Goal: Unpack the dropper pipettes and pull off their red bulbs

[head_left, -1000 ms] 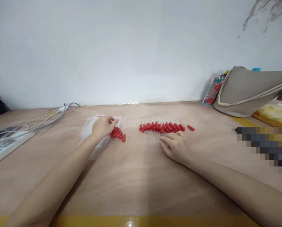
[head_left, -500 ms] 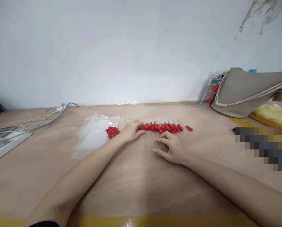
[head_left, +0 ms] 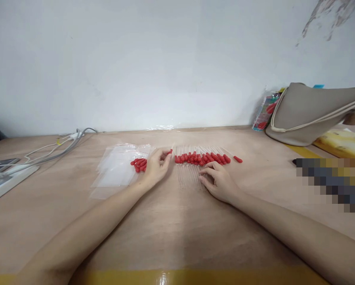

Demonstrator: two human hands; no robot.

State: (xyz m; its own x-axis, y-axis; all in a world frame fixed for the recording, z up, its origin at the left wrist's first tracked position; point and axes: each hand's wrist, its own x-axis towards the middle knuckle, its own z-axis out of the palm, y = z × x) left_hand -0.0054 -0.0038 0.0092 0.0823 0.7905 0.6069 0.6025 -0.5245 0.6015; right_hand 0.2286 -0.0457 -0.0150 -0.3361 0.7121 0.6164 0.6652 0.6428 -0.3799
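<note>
My left hand (head_left: pixel 157 164) is closed in a pinch on the red bulb of one dropper (head_left: pixel 170 151), whose pale tube points away toward the wall. To its right lies a row of thin clear droppers with red bulbs (head_left: pixel 201 159), tubes pointing both away from me and toward me. My right hand (head_left: pixel 220 182) rests at the near side of that row, fingers curled and a little apart from the thumb, its fingertips beside the clear tubes (head_left: pixel 189 176). Left of my left hand, a small heap of red bulbs (head_left: pixel 138 164), partly hidden by it, lies on clear plastic bags (head_left: pixel 115 168).
One dropper with a red bulb (head_left: pixel 238 159) lies apart at the row's right end. A power strip (head_left: pixel 11 184) with cables sits at the left. Toward the back right stand a grey bag (head_left: pixel 311 114) and a colourful package (head_left: pixel 265 113) against the wall.
My left hand has moved left, away from the row, with one dropper in its fingers. My right hand has shifted slightly right and its thumb has come nearer the fingers.
</note>
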